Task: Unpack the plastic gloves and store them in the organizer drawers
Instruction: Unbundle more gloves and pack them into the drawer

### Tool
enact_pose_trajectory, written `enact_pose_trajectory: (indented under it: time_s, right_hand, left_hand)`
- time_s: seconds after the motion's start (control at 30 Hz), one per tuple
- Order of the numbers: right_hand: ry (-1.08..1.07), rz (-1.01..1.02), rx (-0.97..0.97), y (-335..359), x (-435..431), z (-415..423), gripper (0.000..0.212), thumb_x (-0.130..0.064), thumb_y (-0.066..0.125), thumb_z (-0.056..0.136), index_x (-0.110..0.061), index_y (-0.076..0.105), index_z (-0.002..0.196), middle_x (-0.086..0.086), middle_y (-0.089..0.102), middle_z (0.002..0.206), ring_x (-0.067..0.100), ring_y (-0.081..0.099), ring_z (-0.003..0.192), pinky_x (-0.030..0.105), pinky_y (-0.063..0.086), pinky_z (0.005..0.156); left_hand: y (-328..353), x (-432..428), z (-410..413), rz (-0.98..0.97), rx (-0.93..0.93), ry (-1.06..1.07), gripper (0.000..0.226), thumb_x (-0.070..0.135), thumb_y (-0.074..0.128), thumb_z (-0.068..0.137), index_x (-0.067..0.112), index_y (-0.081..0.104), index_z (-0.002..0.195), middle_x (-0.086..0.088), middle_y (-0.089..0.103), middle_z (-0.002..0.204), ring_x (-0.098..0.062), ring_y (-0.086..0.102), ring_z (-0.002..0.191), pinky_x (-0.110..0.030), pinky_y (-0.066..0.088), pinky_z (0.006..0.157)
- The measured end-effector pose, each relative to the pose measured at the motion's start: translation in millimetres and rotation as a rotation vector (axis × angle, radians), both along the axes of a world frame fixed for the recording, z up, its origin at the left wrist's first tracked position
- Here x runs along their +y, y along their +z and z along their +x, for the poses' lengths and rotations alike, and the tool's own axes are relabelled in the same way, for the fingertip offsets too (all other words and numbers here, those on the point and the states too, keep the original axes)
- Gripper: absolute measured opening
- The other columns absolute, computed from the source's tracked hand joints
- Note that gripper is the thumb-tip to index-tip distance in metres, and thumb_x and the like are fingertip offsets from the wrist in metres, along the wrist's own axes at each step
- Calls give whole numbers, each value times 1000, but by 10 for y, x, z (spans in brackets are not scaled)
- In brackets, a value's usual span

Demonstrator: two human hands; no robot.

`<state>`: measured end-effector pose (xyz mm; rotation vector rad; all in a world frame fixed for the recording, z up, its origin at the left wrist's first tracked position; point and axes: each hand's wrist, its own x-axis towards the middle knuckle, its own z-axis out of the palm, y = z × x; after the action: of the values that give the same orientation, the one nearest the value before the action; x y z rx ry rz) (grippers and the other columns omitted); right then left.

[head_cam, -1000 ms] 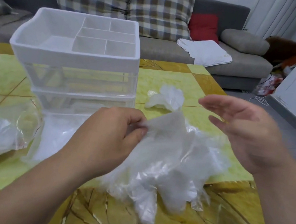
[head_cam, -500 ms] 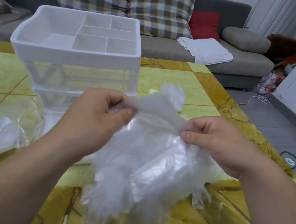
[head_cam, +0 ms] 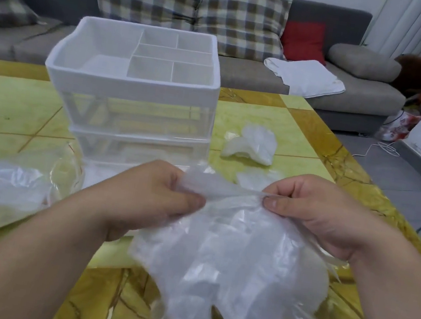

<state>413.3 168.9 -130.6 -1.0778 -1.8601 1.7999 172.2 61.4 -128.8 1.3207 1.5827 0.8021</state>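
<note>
At lower centre of the frame, I'm seeing my left hand (head_cam: 159, 198) and right hand (head_cam: 314, 211) pinching the clear crinkled plastic gloves (head_cam: 236, 268), fingers curled tight, bundle dangling below.

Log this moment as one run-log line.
phase: unpacking | left hand: pinches glove bundle top edge | right hand: pinches same edge | organizer: behind hands | loose glove: on table, right of organizer

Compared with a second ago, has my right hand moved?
Yes: the right hand drew back toward you from beside the crumpled glove, and now pinches the glove stack.
</note>
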Motion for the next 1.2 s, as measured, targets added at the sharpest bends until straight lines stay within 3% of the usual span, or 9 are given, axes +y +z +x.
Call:
enact_pose_trajectory:
  time_s: [0.1,0.13,0.23,0.4,0.5,0.57,0.83,1.07,1.2]
  right_hand:
    - [94,43,-148,51,-15,-9,5,-11,78,81,-8,77,84,13,73,79,22,68,63,27,54,58]
    - [153,78,-258,60,-11,3,18,-15,83,73,-10,77,89,13,75,83,25,72,69,31,56,64]
    - [121,243,-469,123,-28,-63,14,-12,86,71,-9,78,81,16,75,79,31,71,74,38,54,70]
    - [-398,606,-305,337,-63,-273,4,-16,77,79,-20,75,81,-2,67,70,17,55,61,24,40,57]
    - [-646,1041,-275,482,-254,-554,34,-17,72,83,-27,68,116,-9,63,112,10,58,98,19,42,87]
    - [-574,1227,-185,474,-411,-814,34,-13,68,84,-22,67,116,-9,58,114,9,54,106,12,34,94]
    - [93,840,-589,-271,-580,-1568,28,-34,47,100,-23,66,118,-3,57,124,21,54,113,35,46,95]
    - [185,829,-679,-326,-508,-1689,27,-26,53,93,-23,66,117,-7,60,126,19,56,113,34,47,95]
    - [229,801,-691,-278,-415,-1642,48,-11,57,91,-33,59,133,-9,55,140,16,49,129,27,40,104]
  left_hand:
    - [-27,-14,10,-32,38,-41,13,18,66,94,15,79,93,-10,74,79,-33,68,69,-36,51,64]
    - [-26,-16,-1,-12,65,-49,13,17,66,93,14,78,89,-12,75,82,-37,69,73,-37,51,66]
    - [5,-31,-55,82,160,-14,20,10,67,89,6,66,70,-8,58,64,-21,49,58,-31,37,59]
    - [182,-94,-153,287,-33,142,12,5,70,87,3,73,76,-23,71,76,-20,62,63,-30,46,59]
    - [150,-58,-281,390,-104,398,13,5,67,88,7,77,79,-14,75,76,-20,65,63,-28,47,59]
    - [7,7,-418,411,5,564,22,10,64,92,6,72,72,-8,68,68,-19,59,62,-30,42,59]
    - [-320,-16,-788,310,406,639,29,8,56,88,5,57,59,-13,61,60,-29,54,58,-35,40,54]
    - [-336,-101,-880,129,852,520,31,0,46,83,22,42,62,0,51,67,-29,52,69,-33,34,56]
    - [-350,-124,-917,25,965,516,31,-1,44,88,21,37,68,1,42,68,-29,49,71,-34,38,62]
